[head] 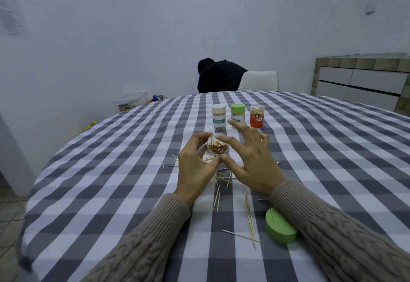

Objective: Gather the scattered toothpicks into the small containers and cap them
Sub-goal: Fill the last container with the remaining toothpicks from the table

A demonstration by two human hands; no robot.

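Nearest the camera, two forearms in beige cable-knit sleeves (142, 244) reach out over a round surface covered by a grey-and-white checked cloth (111, 170). Just beside the right sleeve a flat green plastic cap (280, 226) lies on its side on the cloth, and thin pale wooden toothpicks (249, 213) are scattered to its left, some lying in a loose line, others crossed in a small heap under the hands. Above that heap, the left hand (195, 166) has its grip curled round a small clear plastic container (217, 147), thumb and fingers wrapped about its wall, holding it tilted with the open mouth toward the camera; it is packed with toothpicks seen end-on. The right hand (253, 159) is beside it with fingers spread and fairly straight, its grip released; the thumb tip sits at the container's lower edge, though it is hard to tell whether it actually touches. Farther back, three capped containers stand upright in a row: a clear jar with a white cap and a teal label (219, 116), a clear jar with a green cap (237, 113) partly behind the right index finger, and an orange-labelled jar with a clear lid (257, 116). Beyond the surface's far edge are a white chair back (259, 81) and a dark-clothed person (218, 75) bent over.
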